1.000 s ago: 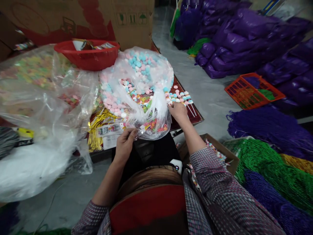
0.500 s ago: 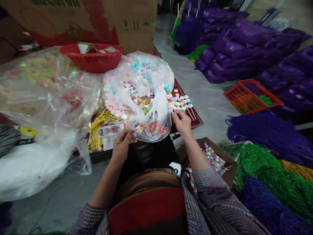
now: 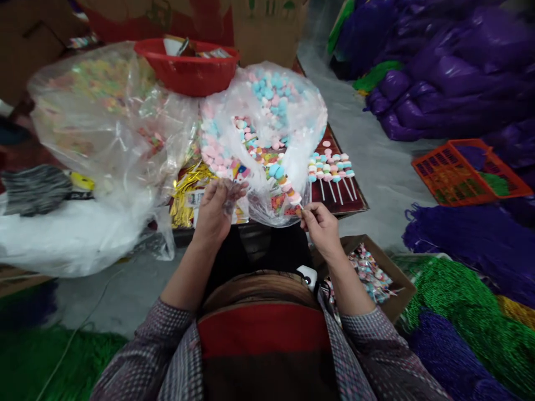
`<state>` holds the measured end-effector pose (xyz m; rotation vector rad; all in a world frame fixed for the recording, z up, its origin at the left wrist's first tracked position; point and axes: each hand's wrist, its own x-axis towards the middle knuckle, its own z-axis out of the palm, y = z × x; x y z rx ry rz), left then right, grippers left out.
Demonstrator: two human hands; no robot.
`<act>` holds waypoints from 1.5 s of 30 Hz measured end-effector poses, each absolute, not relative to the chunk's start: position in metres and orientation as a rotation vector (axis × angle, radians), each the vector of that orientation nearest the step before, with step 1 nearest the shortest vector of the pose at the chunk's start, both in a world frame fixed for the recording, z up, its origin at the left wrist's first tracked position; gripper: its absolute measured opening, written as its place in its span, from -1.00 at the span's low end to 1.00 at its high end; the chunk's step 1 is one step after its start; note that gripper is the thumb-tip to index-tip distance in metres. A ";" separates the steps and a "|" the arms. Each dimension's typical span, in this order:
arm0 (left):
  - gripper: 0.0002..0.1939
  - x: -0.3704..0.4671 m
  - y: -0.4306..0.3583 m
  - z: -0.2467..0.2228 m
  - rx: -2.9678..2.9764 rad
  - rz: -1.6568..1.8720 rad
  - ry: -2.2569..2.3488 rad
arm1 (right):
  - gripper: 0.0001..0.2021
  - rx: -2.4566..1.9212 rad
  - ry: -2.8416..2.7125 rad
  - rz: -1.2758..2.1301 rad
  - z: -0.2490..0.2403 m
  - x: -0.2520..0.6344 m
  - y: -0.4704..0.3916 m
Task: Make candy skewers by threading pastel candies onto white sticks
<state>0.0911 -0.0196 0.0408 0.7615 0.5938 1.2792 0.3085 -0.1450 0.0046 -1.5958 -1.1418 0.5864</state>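
My right hand (image 3: pixel 321 225) pinches the stick of a candy skewer (image 3: pixel 284 182), whose stacked pastel pieces slant up to the left over the clear bag. In my left hand (image 3: pixel 217 209) is a small clear wrapper (image 3: pixel 229 199), its printed end near the fingertips. Between and beyond my hands lies a large clear bag (image 3: pixel 309 100) of pink, blue and white candies. Several finished skewers (image 3: pixel 334 167) rest on the dark red table (image 3: pixel 355 205) to the right, sticks toward me. Gold twist ties (image 3: pixel 184 195) lie left of my left hand.
A red basket (image 3: pixel 188 69) stands behind the bags. Another clear bag (image 3: pixel 112 128) of candies fills the left side. An open carton (image 3: pixel 401 301) of wrapped candy is below right. An orange crate (image 3: pixel 451 184) and purple bundles (image 3: pixel 443 72) are on the floor.
My right hand now has a skewer lifted off the group and held over the bag. My left hand has turned and raised the wrapper. The whole view has shifted.
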 end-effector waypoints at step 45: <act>-0.68 0.044 0.002 -0.015 1.346 1.385 0.667 | -0.68 -1.526 -1.171 0.681 0.007 0.252 -0.157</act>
